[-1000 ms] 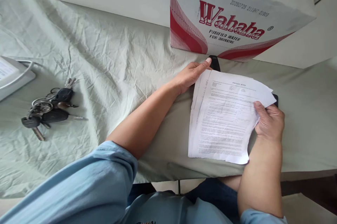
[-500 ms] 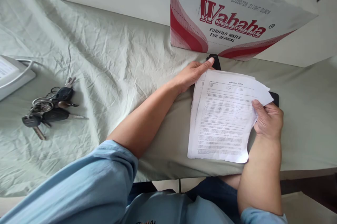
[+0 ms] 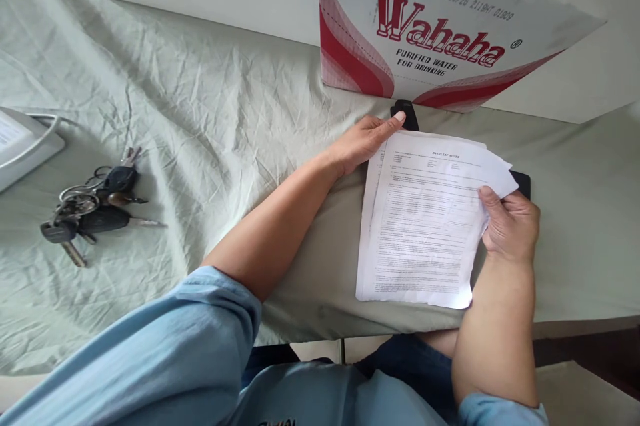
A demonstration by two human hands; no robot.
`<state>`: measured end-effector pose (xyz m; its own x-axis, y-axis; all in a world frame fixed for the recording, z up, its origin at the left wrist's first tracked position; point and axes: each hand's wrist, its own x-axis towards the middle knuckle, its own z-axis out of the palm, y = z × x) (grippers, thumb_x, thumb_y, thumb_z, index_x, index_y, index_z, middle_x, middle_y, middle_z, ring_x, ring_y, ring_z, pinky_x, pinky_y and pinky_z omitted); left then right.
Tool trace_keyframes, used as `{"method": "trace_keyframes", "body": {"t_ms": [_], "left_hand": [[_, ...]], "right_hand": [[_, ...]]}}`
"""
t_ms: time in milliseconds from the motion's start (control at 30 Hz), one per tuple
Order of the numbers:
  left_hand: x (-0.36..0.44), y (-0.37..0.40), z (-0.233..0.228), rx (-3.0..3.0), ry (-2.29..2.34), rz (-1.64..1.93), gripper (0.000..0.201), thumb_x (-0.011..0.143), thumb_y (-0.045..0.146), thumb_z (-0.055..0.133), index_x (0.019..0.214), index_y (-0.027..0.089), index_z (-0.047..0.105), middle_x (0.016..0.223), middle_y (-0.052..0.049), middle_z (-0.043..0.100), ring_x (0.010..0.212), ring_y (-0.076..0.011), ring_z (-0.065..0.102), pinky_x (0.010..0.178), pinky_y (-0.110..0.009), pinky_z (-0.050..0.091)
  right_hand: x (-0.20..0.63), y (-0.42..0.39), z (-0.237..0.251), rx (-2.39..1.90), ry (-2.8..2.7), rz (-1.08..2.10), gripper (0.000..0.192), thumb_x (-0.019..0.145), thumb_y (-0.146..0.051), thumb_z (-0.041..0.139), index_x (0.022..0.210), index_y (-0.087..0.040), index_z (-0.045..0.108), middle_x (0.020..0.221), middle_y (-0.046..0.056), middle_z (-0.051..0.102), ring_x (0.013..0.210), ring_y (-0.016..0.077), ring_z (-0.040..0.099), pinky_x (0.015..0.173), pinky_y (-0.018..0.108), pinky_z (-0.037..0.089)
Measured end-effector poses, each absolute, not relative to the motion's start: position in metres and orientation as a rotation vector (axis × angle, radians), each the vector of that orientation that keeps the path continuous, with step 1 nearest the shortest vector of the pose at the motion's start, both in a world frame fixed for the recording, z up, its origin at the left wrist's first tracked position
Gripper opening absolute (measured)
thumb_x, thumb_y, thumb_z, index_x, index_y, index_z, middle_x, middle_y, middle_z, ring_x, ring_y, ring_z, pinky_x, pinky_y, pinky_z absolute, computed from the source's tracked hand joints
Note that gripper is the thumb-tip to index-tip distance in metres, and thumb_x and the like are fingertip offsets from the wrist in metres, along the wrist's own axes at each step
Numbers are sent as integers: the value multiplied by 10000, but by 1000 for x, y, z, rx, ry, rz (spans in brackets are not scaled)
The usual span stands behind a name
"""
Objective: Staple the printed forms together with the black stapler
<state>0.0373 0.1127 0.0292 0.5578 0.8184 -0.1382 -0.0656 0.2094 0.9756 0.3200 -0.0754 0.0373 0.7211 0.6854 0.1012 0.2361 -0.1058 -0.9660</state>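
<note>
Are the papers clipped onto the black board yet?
Not yet. The papers already lie stacked over the black clipboard. The left hand presses by the clip while the right hand grips their edge. Sheets look uneven, so squaring and clipping seem left.

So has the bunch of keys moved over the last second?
No. The bunch of keys lies in the same spot on the wrinkled cloth, left of the left hand; only the camera shifted slightly.
</note>
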Motion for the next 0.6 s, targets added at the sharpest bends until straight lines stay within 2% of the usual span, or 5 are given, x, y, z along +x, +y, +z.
{"method": "trace_keyframes", "body": {"t_ms": [200, 467, 600], "left_hand": [[36, 110, 39, 1174, 765, 692, 843, 1004, 1053, 684, 968, 218, 793, 858, -73, 755, 920, -257, 787, 809, -361, 609], [37, 111, 38, 1203, 774, 722, 841, 1037, 1031, 663, 934, 204, 769, 861, -59, 712, 899, -221, 746, 829, -345, 577], [37, 111, 36, 1204, 761, 733, 825, 1046, 1011, 675, 902, 205, 768, 863, -63, 727, 880, -221, 751, 829, -357, 584]], "right_hand": [[321, -70, 39, -1637, -700, 290, 606, 555, -690, 1162, 861, -248, 881, 851, 9, 850, 750, 204, 723, 801, 438, 717], [316, -68, 42, -1614, -726, 194, 617, 539, -735, 1159, 785, -262, 847, 780, -7, 798, 745, 194, 674, 702, 378, 618], [310, -66, 41, -1614, -752, 198, 635, 567, -762, 1150, 804, -257, 847, 782, -10, 791, 743, 187, 664, 708, 372, 615]]}}
